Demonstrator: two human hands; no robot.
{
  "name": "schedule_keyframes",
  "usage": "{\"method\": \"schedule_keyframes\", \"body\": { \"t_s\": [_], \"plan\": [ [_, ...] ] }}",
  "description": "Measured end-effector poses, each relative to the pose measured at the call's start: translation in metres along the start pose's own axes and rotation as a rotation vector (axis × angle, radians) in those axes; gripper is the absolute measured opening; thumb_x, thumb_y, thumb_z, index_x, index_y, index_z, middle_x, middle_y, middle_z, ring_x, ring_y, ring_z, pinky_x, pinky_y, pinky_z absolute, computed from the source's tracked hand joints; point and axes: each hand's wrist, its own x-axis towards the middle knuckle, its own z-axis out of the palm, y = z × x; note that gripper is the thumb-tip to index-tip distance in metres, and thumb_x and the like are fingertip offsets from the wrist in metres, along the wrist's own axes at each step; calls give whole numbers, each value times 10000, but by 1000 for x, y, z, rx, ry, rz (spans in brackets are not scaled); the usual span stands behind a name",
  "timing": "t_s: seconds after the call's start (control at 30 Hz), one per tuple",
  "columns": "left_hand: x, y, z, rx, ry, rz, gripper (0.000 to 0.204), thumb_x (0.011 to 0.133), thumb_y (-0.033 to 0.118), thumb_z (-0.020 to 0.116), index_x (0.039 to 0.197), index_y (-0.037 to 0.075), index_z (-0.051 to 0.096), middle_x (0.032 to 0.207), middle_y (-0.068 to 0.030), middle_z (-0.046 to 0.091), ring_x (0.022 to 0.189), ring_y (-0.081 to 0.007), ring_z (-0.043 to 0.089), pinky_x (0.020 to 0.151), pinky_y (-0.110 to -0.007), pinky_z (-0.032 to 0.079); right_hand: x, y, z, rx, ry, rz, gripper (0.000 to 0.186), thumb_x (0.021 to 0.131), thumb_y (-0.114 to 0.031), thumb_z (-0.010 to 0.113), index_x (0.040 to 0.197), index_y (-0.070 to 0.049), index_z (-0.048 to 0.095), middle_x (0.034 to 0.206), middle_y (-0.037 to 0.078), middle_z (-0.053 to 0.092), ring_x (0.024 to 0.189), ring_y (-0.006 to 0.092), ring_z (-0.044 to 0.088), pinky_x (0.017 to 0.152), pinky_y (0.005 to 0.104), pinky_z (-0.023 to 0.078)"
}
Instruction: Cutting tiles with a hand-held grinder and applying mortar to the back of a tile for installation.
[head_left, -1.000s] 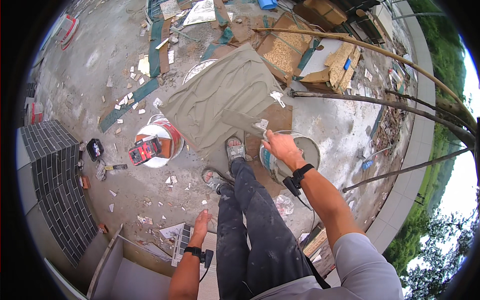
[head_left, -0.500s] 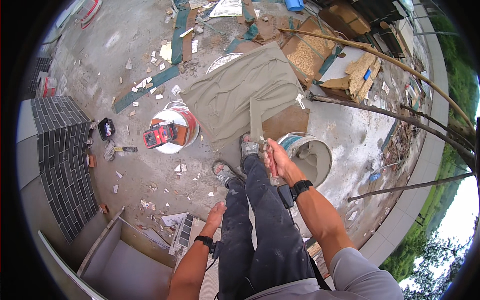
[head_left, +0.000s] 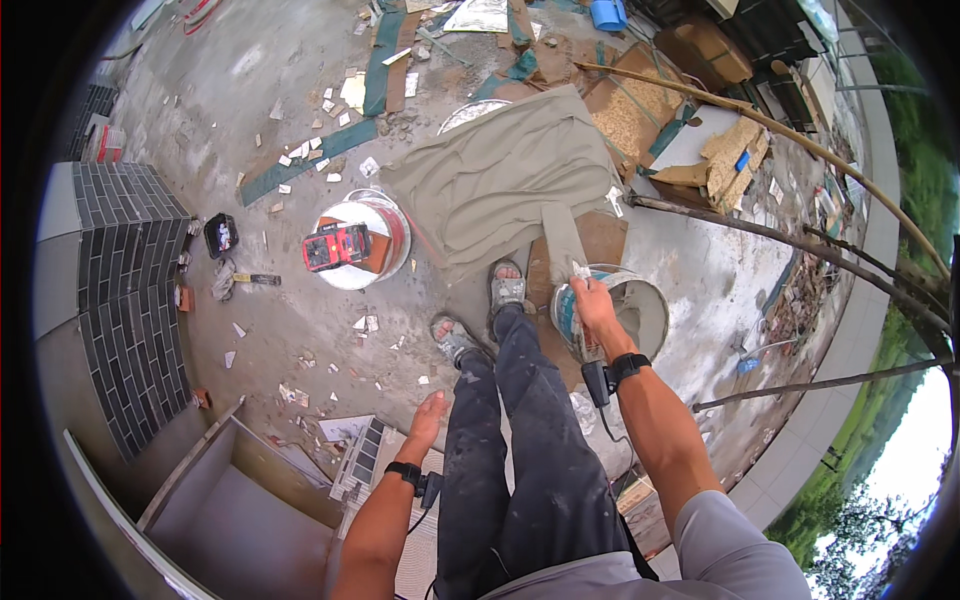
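My right hand (head_left: 596, 308) is closed around the handle of a trowel. The trowel's long flat blade (head_left: 563, 238) is coated with grey mortar and points away from me, beside the right near edge of a large board-like surface. That surface is spread with wavy grey mortar (head_left: 480, 185). Just right of my right hand stands a bucket (head_left: 655, 340) with grey mortar inside; hand and trowel partly hide its left side. My left hand (head_left: 428, 418) hangs by my left leg with its fingers stretched out, holding nothing.
A red-and-black tool (head_left: 335, 247) sits on a white-and-red bucket (head_left: 395, 250) to the left. Tile shards litter the floor. Wooden poles (head_left: 780, 235) cross the right side, near cardboard and chipboard (head_left: 725, 165). Black brick-patterned tiling (head_left: 125, 300) stands at left.
My right hand and the trowel have moved right, from over the mortar-covered surface to beside the mortar bucket. The left hand stays low by my leg. The view has shifted slightly.
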Motion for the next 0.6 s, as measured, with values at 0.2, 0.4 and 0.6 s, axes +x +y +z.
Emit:
{"method": "schedule_keyframes", "body": {
  "t_s": [0.2, 0.4, 0.6],
  "plan": [
    [-25, -46, -35, 256, 49, -108, 674, 1013, 517, 435, 1335, -68, 523, 1247, -183, 637, 1130, -248, 624, 1007, -353, 441, -67, -15, 86, 601, -519, 264, 333, 969, -409, 551, 860, -96, 524, 607, 37, 530, 438, 149, 480, 413, 297, 393],
    [-27, -47, -36, 70, 112, -70, 663, 1011, 512, 447, 1344, -57, 522, 1254, -184, 630, 1152, -241, 611, 1014, -344, 431, -70, -22, 93, 436, -576, 190, 330, 982, -386, 550, 872, -77, 516, 595, 33, 503, 433, 136, 481, 403, 290, 379],
    [-13, -18, -11, 80, 50, -96, 732, 1005, 569, 431, 1407, -42, 457, 1250, -220, 628, 1198, -292, 586, 1052, -376, 413, -61, -2, 87, -216, -377, -164, 460, 945, -437, 539, 1020, 15, 585, 783, 220, 666, 649, 346, 665, 632, 452, 506]
  ]
}}
